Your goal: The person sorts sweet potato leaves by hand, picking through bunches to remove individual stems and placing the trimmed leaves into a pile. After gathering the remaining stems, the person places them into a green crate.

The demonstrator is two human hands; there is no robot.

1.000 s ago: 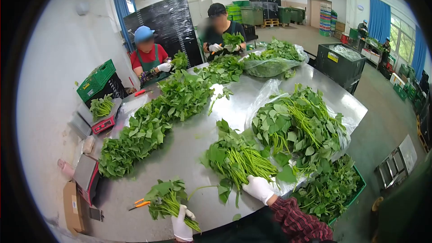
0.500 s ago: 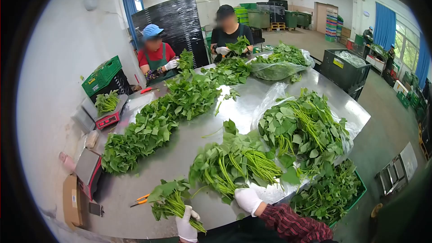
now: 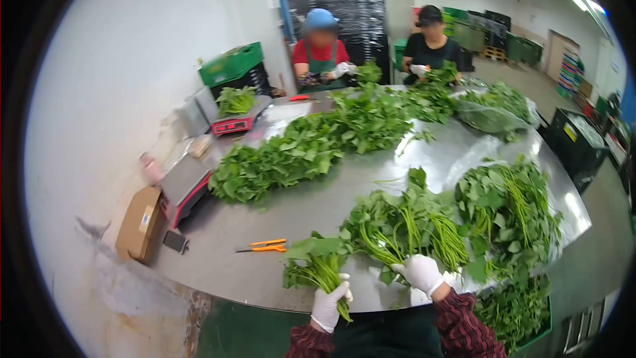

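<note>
My left hand (image 3: 329, 305), in a white glove, is closed around the stems of a small leafy bunch (image 3: 317, 266) at the table's front edge. My right hand (image 3: 423, 274), also gloved, is at the near stem ends of a larger pile of leafy greens (image 3: 404, 225); its fingers are bent, and what they may hold is too small to make out. Orange-handled scissors (image 3: 268, 246) lie to the left of the small bunch. More greens in a clear plastic bag (image 3: 510, 212) lie right of the pile.
A long row of greens (image 3: 285, 156) crosses the metal table (image 3: 318, 205). At left are two red scales (image 3: 233, 124), a phone (image 3: 175, 242) and a cardboard box (image 3: 139, 223). A green crate (image 3: 544, 331) of greens stands at lower right. Two co-workers (image 3: 322, 53) handle greens across the table.
The view has swung left, so the table appears farther right. The small bunch stays in my left hand, and my right hand remains at the pile's stems.
</note>
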